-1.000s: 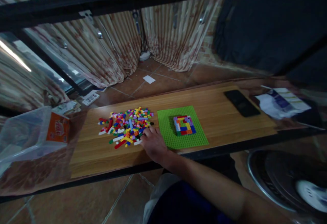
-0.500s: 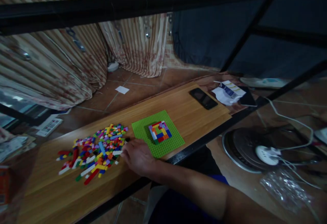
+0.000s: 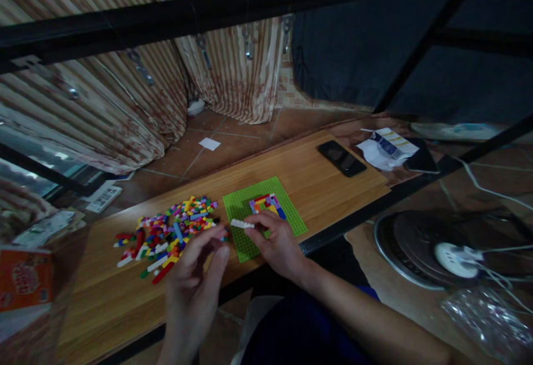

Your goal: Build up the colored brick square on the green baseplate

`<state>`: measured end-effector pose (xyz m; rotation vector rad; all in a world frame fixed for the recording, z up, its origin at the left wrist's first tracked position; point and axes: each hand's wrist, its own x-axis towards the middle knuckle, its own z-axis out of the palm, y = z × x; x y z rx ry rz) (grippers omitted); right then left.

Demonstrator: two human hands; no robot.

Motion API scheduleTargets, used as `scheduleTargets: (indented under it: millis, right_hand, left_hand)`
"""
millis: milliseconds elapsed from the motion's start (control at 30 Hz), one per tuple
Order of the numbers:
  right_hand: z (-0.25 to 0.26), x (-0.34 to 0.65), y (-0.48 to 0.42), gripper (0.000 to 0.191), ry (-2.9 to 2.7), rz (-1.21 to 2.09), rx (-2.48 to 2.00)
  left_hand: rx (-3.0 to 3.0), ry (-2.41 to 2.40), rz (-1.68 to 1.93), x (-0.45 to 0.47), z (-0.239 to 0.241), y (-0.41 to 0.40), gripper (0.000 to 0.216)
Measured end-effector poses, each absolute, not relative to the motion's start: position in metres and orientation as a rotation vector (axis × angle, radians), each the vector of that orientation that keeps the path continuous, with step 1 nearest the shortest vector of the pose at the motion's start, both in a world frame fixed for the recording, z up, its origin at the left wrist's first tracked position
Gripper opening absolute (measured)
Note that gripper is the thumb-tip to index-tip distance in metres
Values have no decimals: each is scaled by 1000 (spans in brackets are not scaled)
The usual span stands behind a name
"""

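Observation:
My right hand [image 3: 277, 243] pinches a long white toy brick [image 3: 241, 224] between thumb and fingers, held above the green baseplate [image 3: 242, 251]. Beneath and behind that hand, a square of coloured bricks [image 3: 266, 203] is built on the baseplate; its near part is hidden. My left hand [image 3: 197, 276] is raised left of the white brick, fingers curved and thumb apart, with nothing visible between them. A heap of loose bricks [image 3: 166, 237] in many colours spreads over the wooden board just beyond and left of my left hand.
On the right of the wooden board [image 3: 120, 309] lies a black phone [image 3: 341, 158], with a torn white packet [image 3: 387, 148] past it. An orange box [image 3: 25, 279] stands at far left. A white power socket [image 3: 457, 260] with cables sits at right. A dark bar [image 3: 175, 21] crosses above.
My right hand has moved from the edge of the brick heap to above the baseplate, now with the white brick in it. My left hand has come into view. The view has shifted slightly.

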<state>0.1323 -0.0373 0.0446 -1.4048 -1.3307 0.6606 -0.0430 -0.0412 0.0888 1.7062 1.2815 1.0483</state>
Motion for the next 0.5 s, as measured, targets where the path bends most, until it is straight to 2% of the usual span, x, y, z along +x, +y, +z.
scheduleTargets:
  millis: [133,300,400,500]
  right_hand:
    - [49,140,-53,10,-1362,666,-1405]
    - [46,145,-73,14,-1358,846,-1441]
    - [42,155,-80,16,-1290,994,-1456]
    - [36,171,-76,18,-1251,985,-1517]
  left_hand:
    - [1526,1238,1031,-17,57,-6,33]
    - [1558,1113,936,-2,42,-12,17]
    - [1601,1044,891,7,38,-17,16]
    - [1708,1017,904,15,32,-16,19]
